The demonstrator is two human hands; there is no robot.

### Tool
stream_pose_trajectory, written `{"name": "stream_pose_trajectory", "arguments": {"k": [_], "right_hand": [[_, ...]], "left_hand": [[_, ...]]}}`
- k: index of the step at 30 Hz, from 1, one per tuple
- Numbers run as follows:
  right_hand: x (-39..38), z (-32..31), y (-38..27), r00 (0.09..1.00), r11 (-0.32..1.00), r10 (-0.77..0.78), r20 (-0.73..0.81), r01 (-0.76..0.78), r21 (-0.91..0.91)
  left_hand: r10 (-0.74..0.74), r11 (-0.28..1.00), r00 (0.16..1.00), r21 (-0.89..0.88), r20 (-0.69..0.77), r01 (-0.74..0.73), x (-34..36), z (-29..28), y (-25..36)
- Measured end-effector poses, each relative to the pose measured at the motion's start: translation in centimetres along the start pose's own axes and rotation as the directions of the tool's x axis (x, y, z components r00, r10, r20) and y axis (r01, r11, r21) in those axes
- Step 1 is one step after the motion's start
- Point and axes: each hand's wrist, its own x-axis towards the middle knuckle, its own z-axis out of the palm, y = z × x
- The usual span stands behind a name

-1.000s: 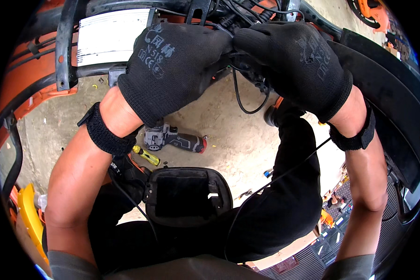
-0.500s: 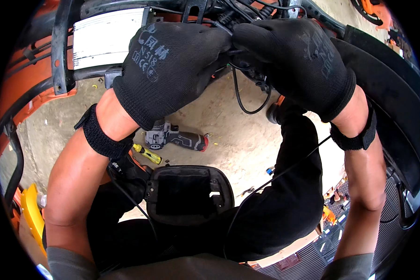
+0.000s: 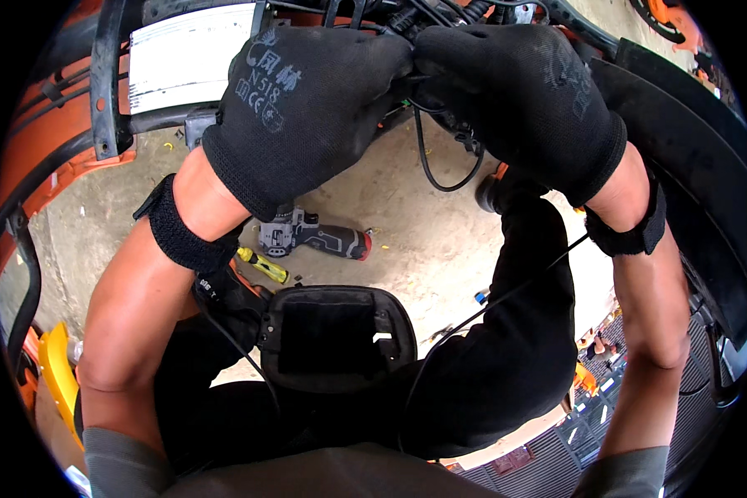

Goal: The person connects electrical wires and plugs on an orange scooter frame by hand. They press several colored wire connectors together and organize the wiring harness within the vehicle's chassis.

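Both my hands wear black knit gloves and meet at the top middle, among the wiring of an orange and black vehicle frame. My left hand (image 3: 311, 108) is closed, its thumb side turned toward the other hand. Right against it, my right hand (image 3: 527, 104) is closed too, fingers curled under. Whatever they pinch between them is hidden by the gloves. Black cables (image 3: 427, 12) run in just beyond the fingertips. Below the right hand hangs a loop of black cable (image 3: 424, 158).
A grey and black cordless power tool (image 3: 319, 238) and a yellow-handled tool (image 3: 263, 266) lie on the concrete floor. Near my legs is a black open-framed part (image 3: 407, 332). A white-labelled plate (image 3: 191, 58) sits left on the frame; a black panel (image 3: 672, 141) curves at right.
Both hands have shifted slightly upward and stay pressed together. The cable glimpsed between the thumbs before is now covered by the gloves.
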Motion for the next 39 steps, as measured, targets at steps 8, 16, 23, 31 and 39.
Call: {"name": "stream_pose_trajectory", "arguments": {"k": [8,16,23,31,39], "right_hand": [[2.1,-2.2,-2.0,0.993,0.988,0.066,0.097,-0.079,0.133],[-0.9,0.5,0.9,1.000,0.991,0.013,0.019,-0.016,0.135],[-1.7,-0.8,-0.6,0.958,0.983,0.182,-0.219,-0.169,0.078],[-3.3,2.0,-0.4,0.909,0.945,0.212,-0.359,-0.098,0.312],[-4.2,2.4,-0.4,0.885,0.945,0.216,-0.411,-0.084,0.317]], "left_hand": [[0.090,0.996,0.996,0.022,0.012,-0.090,-0.4,0.0,-0.8],[0.051,0.997,0.999,0.065,-0.010,-0.050,0.0,-0.6,0.2],[-0.051,0.983,0.999,-0.176,-0.009,0.049,0.2,-0.9,0.5],[-0.029,0.940,0.985,-0.330,0.168,0.084,0.8,-3.4,0.3],[-0.083,0.900,0.950,-0.386,0.302,0.201,0.7,-4.6,0.2]]}}
